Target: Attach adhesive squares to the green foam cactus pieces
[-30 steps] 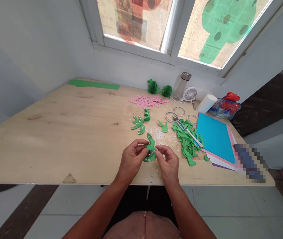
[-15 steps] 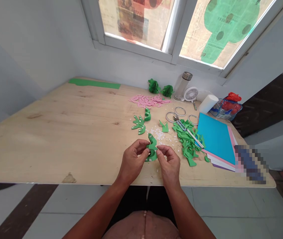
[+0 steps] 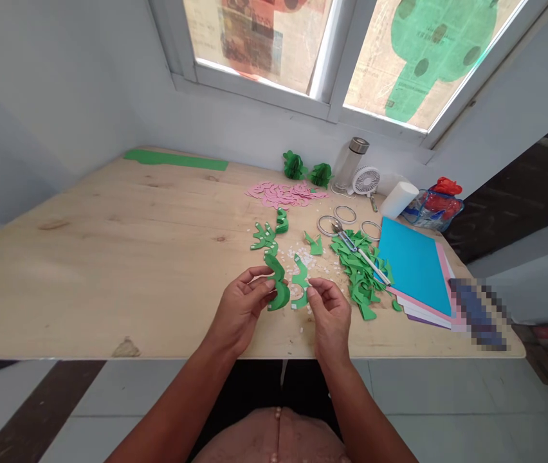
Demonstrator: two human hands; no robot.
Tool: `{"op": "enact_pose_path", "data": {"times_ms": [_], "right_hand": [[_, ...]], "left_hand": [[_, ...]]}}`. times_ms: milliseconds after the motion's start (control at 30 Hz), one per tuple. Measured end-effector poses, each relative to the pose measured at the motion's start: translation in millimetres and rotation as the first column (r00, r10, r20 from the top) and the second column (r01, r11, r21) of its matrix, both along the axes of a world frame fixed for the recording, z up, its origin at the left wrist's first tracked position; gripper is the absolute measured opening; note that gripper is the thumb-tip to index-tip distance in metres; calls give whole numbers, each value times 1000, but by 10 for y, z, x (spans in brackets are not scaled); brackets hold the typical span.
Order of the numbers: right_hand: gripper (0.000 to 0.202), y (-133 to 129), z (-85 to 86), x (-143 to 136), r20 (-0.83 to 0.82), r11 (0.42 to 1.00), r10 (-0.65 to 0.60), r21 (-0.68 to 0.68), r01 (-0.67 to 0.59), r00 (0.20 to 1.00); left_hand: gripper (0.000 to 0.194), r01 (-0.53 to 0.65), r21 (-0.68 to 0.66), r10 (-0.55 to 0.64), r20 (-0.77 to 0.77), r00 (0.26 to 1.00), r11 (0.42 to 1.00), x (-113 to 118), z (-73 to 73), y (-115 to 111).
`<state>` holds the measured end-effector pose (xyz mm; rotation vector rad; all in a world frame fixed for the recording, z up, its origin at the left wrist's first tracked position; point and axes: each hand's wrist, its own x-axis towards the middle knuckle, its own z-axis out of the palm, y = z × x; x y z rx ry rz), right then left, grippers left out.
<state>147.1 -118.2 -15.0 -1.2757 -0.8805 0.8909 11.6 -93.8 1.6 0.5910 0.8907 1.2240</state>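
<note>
My left hand [image 3: 241, 307] pinches a curved, scalloped green paper cutout [image 3: 280, 294], which looks like several layers together. Between the thumb and fingers of my right hand [image 3: 330, 315] is a single wavy green paper strip [image 3: 300, 276] with small white squares on it. The two pieces are held apart, side by side, just above the table's front part. Beyond them lie more green cutouts with white squares [image 3: 263, 238] and a folded green piece [image 3: 282, 221]. Small white paper bits [image 3: 303, 255] are scattered behind the right-hand strip.
Green scraps [image 3: 363, 283] are heaped to the right, under a slim white-handled tool [image 3: 373, 265]. Coloured paper sheets [image 3: 413, 263] lie beyond. Farther back are pink cutouts [image 3: 286, 194], silver rings [image 3: 345, 214], green paper balls [image 3: 294, 166], a small fan [image 3: 366, 181] and a bottle [image 3: 351, 162].
The green pieces, together between both hands before, are now apart. My left hand has moved left with the curved cutout; my right hand keeps the strip. The camera view has shifted slightly.
</note>
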Motion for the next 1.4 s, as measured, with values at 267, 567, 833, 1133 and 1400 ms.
{"op": "enact_pose_path", "data": {"times_ms": [267,567,833,1133,1400], "right_hand": [[20,-9,-76,0,105,998,58,-9,-57,993],[25,-25,-31,26,124,985,171,8,-173,977],[23,-21,15,23,11,979,203,-25,-202,979],[23,-4,46,42,-265,961,239,-76,-267,934],[22,1,37,35,-422,954,217,-98,-282,880]], "left_hand": [[32,72,59,-68,-64,996,996,38,69,-65],[32,-7,78,17,-125,992,997,57,46,-67],[32,17,78,-13,-53,998,997,61,36,-78],[31,71,49,-73,32,997,996,54,23,-97],[31,56,80,-54,-33,998,995,85,15,-115]]}}
